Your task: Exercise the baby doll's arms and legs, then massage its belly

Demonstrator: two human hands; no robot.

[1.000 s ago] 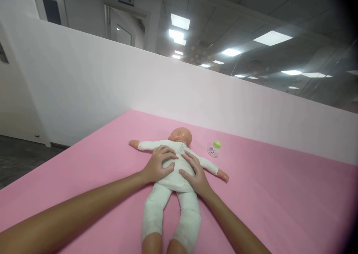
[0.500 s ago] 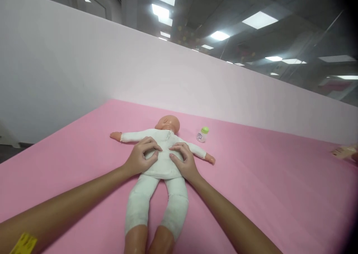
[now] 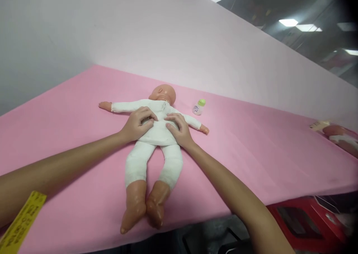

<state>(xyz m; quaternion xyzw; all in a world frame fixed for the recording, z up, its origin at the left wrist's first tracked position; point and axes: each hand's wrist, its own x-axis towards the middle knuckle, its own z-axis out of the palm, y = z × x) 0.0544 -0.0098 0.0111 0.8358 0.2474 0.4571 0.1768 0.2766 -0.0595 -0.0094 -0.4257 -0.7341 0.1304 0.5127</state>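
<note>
A baby doll (image 3: 149, 155) in a white suit lies on its back on the pink table top (image 3: 251, 153), arms spread, head toward the wall. My left hand (image 3: 137, 124) rests on the left side of its chest with fingers curled into the cloth. My right hand (image 3: 179, 129) lies on the right side of the chest, fingers bent on the fabric. A small bottle with a green cap (image 3: 198, 107) stands just right of the doll's head, clear of both hands.
A pale wall (image 3: 195, 41) borders the far side of the table. At the far right edge lies another doll-like object (image 3: 339, 135). A red case (image 3: 304, 216) sits below the near table edge. A yellow tag (image 3: 22, 220) hangs on my left forearm.
The view has tilted down, so the doll's feet and the near table edge now show. Both hands stay on the doll's chest, fingers curling slightly tighter into the cloth.
</note>
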